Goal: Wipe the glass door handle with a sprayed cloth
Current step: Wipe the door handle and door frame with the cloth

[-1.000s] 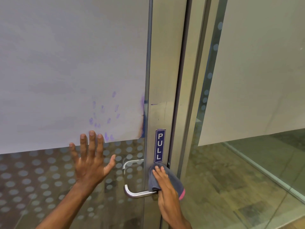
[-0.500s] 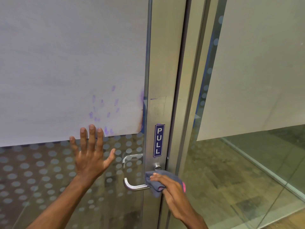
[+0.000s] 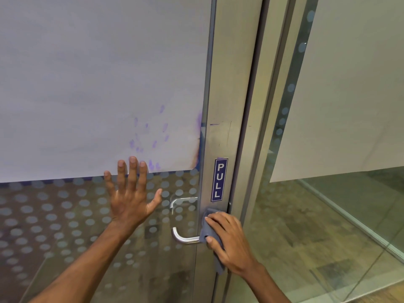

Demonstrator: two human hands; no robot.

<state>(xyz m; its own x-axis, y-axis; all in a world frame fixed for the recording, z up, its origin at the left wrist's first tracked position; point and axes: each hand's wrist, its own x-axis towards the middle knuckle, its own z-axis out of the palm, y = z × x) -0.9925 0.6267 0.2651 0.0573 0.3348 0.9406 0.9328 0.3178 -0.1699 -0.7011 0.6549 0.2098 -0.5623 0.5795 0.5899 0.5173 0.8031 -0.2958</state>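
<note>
The right hand [image 3: 231, 241] presses a cloth [image 3: 211, 234] on the handle [image 3: 184, 238], just under the blue "PULL" sign [image 3: 219, 179]. The left hand [image 3: 131, 197] lies flat, fingers wide, on the glass [image 3: 65, 215] beside the handle.

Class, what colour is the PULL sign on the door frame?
Dark blue with white letters, PULL sign, clearest in the head view.

I'm looking at what seems an office or commercial entrance: aluminium-framed glass door [image 3: 87, 226] with frosted dots, blue PULL sign [image 3: 219, 179], paper-covered panes [image 3: 98, 84], tiled floor [image 3: 306, 232] beyond.
</note>
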